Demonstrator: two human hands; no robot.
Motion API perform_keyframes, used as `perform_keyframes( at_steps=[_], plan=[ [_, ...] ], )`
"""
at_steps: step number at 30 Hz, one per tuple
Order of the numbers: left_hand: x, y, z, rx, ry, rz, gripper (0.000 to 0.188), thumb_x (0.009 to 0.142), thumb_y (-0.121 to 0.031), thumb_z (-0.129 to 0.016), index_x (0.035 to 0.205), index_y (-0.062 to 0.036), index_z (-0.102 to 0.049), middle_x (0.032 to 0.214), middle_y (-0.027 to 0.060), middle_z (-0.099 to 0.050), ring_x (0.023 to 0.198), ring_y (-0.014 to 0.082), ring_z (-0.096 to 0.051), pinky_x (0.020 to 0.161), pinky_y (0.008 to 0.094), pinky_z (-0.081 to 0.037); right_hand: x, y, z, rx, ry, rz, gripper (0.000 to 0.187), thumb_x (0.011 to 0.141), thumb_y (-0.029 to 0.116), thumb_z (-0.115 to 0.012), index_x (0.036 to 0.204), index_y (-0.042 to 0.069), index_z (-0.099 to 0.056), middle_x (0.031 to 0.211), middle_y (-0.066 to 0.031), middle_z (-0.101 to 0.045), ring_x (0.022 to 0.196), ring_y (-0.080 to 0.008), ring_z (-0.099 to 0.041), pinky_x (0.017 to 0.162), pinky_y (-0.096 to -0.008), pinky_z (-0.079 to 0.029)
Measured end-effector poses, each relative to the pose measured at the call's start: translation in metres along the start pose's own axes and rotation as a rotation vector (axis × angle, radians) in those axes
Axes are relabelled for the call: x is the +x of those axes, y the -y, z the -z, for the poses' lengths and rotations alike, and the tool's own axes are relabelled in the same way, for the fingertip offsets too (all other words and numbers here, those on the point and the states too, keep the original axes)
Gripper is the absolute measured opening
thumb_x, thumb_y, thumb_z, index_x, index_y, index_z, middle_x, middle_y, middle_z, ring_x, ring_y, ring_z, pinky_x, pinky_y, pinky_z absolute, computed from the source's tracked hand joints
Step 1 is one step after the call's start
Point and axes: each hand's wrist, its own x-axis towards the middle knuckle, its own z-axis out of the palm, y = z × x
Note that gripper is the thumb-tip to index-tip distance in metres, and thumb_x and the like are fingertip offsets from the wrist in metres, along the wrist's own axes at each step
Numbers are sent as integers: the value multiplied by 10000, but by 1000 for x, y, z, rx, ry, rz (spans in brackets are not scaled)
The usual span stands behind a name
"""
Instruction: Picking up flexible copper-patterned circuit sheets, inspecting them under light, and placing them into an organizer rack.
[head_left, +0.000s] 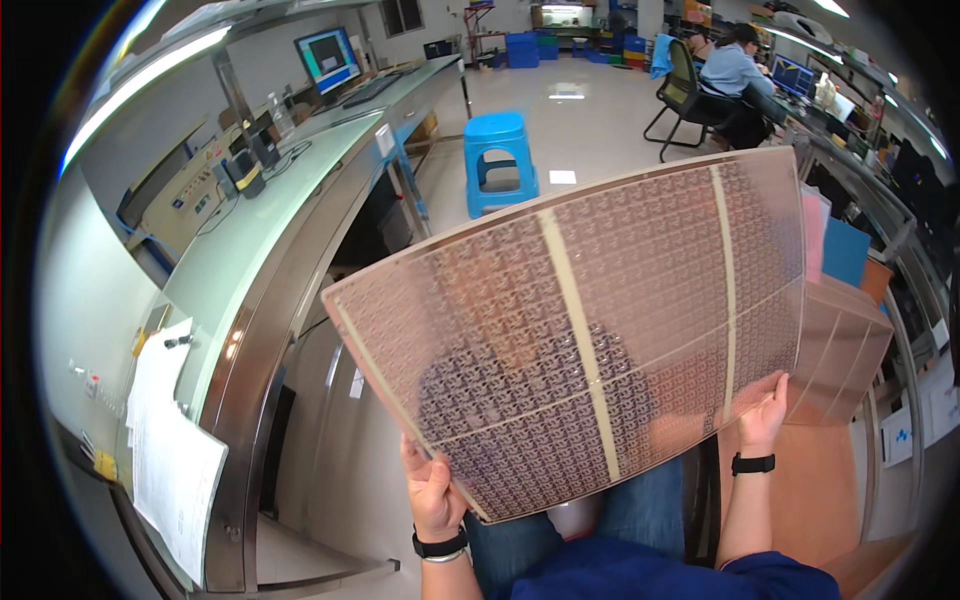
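Note:
A large copper-coloured circuit board panel (pixel 660 290), covered in rows of small repeated patterns and crossed by pale strips, is held up tilted in front of me. My left hand (pixel 434 490) grips its lower left corner, thumb on the near face. On the lower right edge, my right hand (pixel 763 412) is closed round the panel, its fingers partly behind it. The shiny surface mirrors a dark shape and warm tones. Beyond its right edge, a stack of similar copper panels (pixel 845 335) stands partly covered by the held one.
On the left runs a glass-topped bench (pixel 270 215) with a metal edge; papers (pixel 175 460) hang at its near end. A blue stool (pixel 499 165) stands on the floor ahead. A seated person (pixel 735 80) works at the right bench. Brown board (pixel 815 490) lies beside my right arm.

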Motion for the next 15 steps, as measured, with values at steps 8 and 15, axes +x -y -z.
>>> perform_keyframes(
  at_steps=[8,15],
  plan=[
    [1,0,7,-20,-18,-29,637,825,-27,-573,1374,-158,-276,1366,91,-364,1216,236,-389,1018,378,-311,-6,-4,-12,151,30,10,264,909,315,-488,1023,105,-600,1118,-56,-585,1073,-207,-511,977,-389,-366],
    [7,-12,18,34,-15,-72,549,889,-21,-444,1387,-132,-243,1401,104,-303,1237,240,-361,1044,394,-305,-20,-17,-45,-57,-87,91,220,898,199,-515,1041,52,-595,1051,-68,-623,1056,-204,-542,962,-425,-394]
  ],
)
